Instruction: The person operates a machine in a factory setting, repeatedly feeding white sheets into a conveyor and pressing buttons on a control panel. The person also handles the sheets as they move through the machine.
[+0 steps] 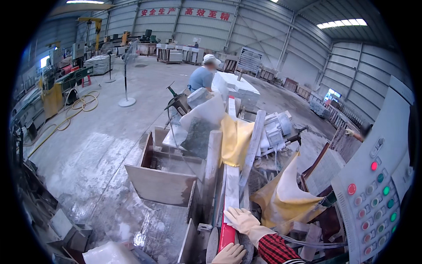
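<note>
My right hand (241, 221), in a cream rubber glove below a red-and-black checked sleeve, lies with its fingers stretched out. They rest at the near end of a pale strip (232, 187), which looks like stone, where it meets the red band (227, 235) of the machine. Lower down, my left hand (229, 254) wears a similar glove. Its fingers are extended over the near part of the red band, and the lower edge of the picture cuts it off. Away from me, the strip runs under a yellow flap (235, 141) between two upright boards.
A grey control panel (373, 189) with coloured buttons stands close on my right. Another yellow-and-white sheet (285, 193) hangs beside the machine. Grey boards (162, 187) form a box on the left. Beyond the machine, a person (202, 77) in a white cap bends near white slabs (237, 83).
</note>
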Motion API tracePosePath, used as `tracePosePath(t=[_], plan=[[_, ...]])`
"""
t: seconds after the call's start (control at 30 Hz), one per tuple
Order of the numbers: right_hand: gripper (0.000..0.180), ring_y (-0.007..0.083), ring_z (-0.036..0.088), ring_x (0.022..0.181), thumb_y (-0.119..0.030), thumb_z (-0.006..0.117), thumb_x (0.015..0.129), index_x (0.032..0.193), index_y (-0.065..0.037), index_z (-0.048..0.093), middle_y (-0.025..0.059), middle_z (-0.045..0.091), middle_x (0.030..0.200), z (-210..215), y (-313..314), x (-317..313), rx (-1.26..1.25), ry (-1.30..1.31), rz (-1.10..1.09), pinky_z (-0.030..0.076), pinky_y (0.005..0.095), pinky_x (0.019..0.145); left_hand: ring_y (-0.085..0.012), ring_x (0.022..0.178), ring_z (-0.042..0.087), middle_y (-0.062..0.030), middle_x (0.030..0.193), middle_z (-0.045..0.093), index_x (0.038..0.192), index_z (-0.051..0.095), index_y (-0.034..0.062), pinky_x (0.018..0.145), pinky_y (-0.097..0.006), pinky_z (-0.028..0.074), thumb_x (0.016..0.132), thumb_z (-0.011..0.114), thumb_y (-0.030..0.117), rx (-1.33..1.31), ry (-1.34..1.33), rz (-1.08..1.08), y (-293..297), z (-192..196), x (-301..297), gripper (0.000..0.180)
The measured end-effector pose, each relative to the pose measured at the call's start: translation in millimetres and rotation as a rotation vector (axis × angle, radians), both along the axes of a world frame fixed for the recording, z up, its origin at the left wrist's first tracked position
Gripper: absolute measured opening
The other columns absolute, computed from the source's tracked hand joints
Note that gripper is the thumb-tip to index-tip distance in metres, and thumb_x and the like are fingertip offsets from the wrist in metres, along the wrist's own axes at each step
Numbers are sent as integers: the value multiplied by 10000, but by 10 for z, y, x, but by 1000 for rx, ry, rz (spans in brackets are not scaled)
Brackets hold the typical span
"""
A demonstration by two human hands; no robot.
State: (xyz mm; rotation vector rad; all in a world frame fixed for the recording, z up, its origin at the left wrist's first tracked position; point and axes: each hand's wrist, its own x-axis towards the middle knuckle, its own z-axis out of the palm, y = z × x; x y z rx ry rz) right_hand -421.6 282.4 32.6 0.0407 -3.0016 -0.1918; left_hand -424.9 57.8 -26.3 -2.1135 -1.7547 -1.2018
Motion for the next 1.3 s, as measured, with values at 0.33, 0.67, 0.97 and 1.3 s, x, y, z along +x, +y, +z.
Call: tracePosePath(t=[0.33, 0.67, 0.97, 1.3], plan=[[599, 391, 607, 1202, -107, 671, 919, 1477, -86, 453, 229, 465, 1482, -405, -287, -43, -1245, 629, -556, 536, 480, 987, -358, 1169, 547, -193, 1228, 586, 1210, 606, -7, 1044, -511, 386, 834, 616, 227, -42, 27, -12, -45, -79, 83, 443], [429, 314, 590, 1244, 88, 530, 940, 1364, 66, 475, 230, 537, 1358, -479, -483, 508, -1590, 550, -273, 538, 437, 1037, -374, 1235, 543, -221, 1298, 597, 1242, 616, -6, 1090, -526, 369, 843, 629, 244, -27, 61, 22, -177, -160, 143, 471], [582, 226, 579, 1227, -74, 580, 975, 1505, 25, 359, 124, 575, 1371, -130, -1838, 2722, -2377, 836, -467, 480, 335, 1030, -334, 1110, 588, -172, 1162, 618, 1175, 634, 16, 969, -476, 424, 774, 704, 251, -119, 137, -124, -67, -28, 313, 470], [473, 155, 595, 1201, -147, 616, 986, 1409, 29, 499, 73, 634, 1290, 422, -3481, 4594, -1513, 2011, -874, 445, 320, 1060, -416, 1202, 486, -231, 1246, 533, 1204, 565, -3, 1050, -551, 337, 779, 666, 209, -145, 329, -94, -220, 97, 637, 486]])
